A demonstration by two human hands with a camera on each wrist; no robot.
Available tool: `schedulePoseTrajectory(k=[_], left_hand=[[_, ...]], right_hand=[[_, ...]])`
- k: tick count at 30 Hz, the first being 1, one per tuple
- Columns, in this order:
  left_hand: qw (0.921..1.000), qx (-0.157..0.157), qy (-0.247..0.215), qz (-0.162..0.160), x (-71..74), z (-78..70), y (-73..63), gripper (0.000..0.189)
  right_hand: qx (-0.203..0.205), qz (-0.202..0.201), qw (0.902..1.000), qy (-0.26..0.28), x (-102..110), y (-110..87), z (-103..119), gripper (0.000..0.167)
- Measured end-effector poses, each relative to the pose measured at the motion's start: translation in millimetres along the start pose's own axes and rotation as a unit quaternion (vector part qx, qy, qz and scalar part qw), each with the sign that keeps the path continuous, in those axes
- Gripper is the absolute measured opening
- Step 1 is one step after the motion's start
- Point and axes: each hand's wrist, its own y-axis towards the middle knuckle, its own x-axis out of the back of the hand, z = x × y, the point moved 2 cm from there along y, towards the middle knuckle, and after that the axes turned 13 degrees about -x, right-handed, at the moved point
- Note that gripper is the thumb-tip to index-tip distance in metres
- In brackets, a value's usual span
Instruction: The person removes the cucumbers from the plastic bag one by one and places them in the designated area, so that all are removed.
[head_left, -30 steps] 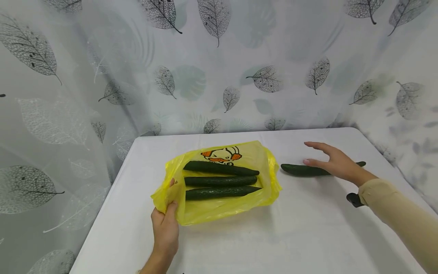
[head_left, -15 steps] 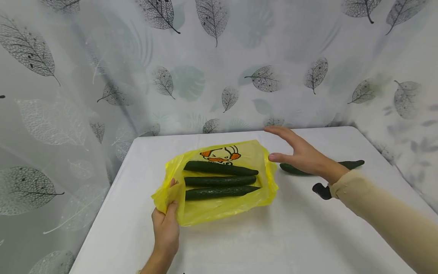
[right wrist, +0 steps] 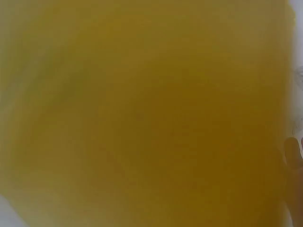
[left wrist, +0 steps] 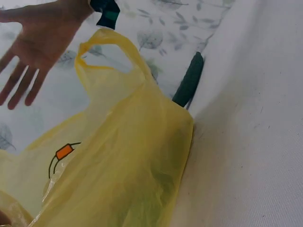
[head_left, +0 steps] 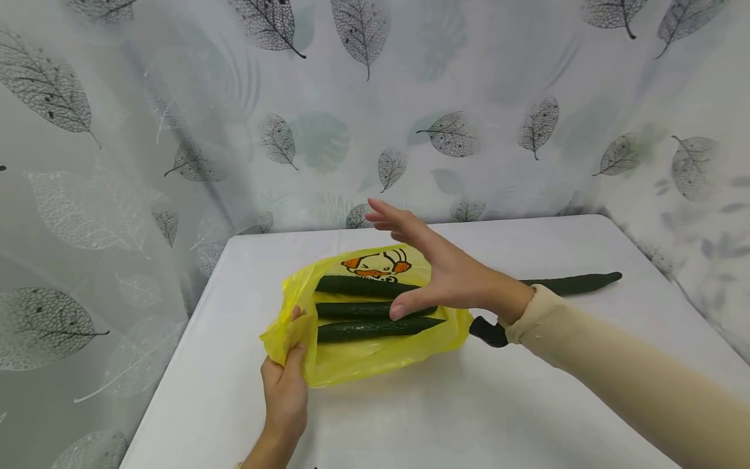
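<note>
Fingers of the left hand are curled around the gathered left edge of a yellow plastic bag, gripping it, while those of the right hand are spread wide, thumb well apart, with nothing in them. That hand hangs over the right part of the bag's mouth; whether it touches the film cannot be told. The right wrist view is filled with blurred yellow.

On the bag's inner far wall is a cartoon duck print, winking, with orange bill and orange ear pieces; the dark lettering under it is partly covered and unreadable.

The bag lies on a white worktop, with a pale leaf-printed cloth hanging behind it and along the sides.

Inside the bag lie three dark green cucumbers, roughly parallel, long axes running left to right, left ends hidden by the bag. The nearest one's tapered tip points right. A fourth cucumber lies on the worktop to the right, partly behind the right arm, its right end angled slightly away.
</note>
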Motion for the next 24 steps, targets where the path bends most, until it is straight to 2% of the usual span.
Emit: schedulePoseTrajectory(k=[3,6,11,18,24], left_hand=[[1.0000,0.003,-0.002,-0.002,0.9,0.9,-0.2,0.048],[1.0000,0.004,-0.003,-0.004,1.8,2.3,-0.2,0.047],[1.0000,0.005,-0.003,-0.005,2.9,4.1,-0.3,0.047],[1.0000,0.004,-0.006,-0.002,3.7,4.2,0.1,0.048],[0.9999,-0.001,-0.010,-0.003,3.9,4.4,0.4,0.048]], right_hand=[[0.022,-0.002,0.9971,0.073,-10.5,9.3,4.3,0.119],[0.030,-0.007,0.9884,0.149,-18.2,16.0,2.8,0.118],[0.016,-0.019,0.9732,0.229,-30.9,21.2,-6.1,0.112],[-0.043,-0.024,0.9636,0.263,-55.0,23.6,-19.5,0.107],[-0.096,-0.031,0.9591,0.265,-71.5,21.6,-38.8,0.095]])
